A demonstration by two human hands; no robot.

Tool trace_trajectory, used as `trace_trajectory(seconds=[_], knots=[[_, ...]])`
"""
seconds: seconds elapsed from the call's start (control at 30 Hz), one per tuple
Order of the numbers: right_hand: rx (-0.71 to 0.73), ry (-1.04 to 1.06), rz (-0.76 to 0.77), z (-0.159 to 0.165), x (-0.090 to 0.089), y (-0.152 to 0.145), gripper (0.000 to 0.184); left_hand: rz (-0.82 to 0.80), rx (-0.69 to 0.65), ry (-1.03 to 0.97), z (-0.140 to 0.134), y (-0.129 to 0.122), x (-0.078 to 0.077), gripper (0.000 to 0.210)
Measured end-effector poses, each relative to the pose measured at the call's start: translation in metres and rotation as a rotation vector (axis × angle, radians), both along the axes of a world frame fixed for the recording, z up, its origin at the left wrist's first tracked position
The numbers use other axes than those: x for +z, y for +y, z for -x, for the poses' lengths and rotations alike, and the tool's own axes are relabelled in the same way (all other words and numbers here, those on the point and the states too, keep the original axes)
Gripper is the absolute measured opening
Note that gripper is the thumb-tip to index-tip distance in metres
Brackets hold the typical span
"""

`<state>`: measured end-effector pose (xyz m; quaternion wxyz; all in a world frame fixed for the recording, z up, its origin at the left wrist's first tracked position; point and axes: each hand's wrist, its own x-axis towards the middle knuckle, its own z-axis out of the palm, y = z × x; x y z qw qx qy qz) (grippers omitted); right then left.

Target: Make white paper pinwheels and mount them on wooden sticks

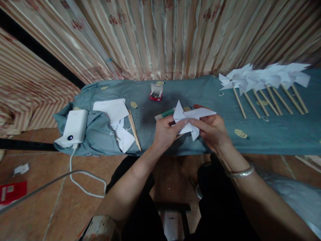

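Observation:
Between both hands is a white paper pinwheel [179, 114], its pointed blades folded out around the middle. My left hand [165, 131] grips its left side, thumb pressed near the centre. From the right, my right hand [213, 130] pinches it, with the thumb tip also close to the centre and the fingers behind the paper. A green and white item [164, 114] lies on the cloth just behind my left hand, partly covered. Beyond the hands stands a small open red box [156, 93] with small metal pieces inside.
Several finished pinwheels [265, 78] on wooden sticks lie at the right of the blue-green cloth [276, 134]. White paper sheets [112, 110] and wooden sticks [134, 130] lie to the left. A white power bank [75, 126] with a cable rests at the left end. A pleated curtain [160, 40] hangs behind.

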<state>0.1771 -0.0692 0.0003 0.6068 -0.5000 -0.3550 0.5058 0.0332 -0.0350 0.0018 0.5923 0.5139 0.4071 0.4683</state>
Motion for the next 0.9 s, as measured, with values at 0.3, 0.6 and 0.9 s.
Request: trace_trajectory(seconds=[0.3,0.6,0.9], knots=[[-0.025,0.028,0.008,0.0009,-0.0007,0.0005,0.051,-0.019,-0.009,0.029,0.0006,0.0014,-0.0015,0.019],[-0.005,-0.009,0.0,-0.0003,-0.0033,0.0009,0.048,-0.019,-0.002,0.059,0.0014,0.0011,-0.0016,0.019],[-0.024,0.054,0.024,0.004,0.0001,0.0008,0.044,-0.035,0.01,0.085,0.0019,0.0001,-0.0018,0.016]])
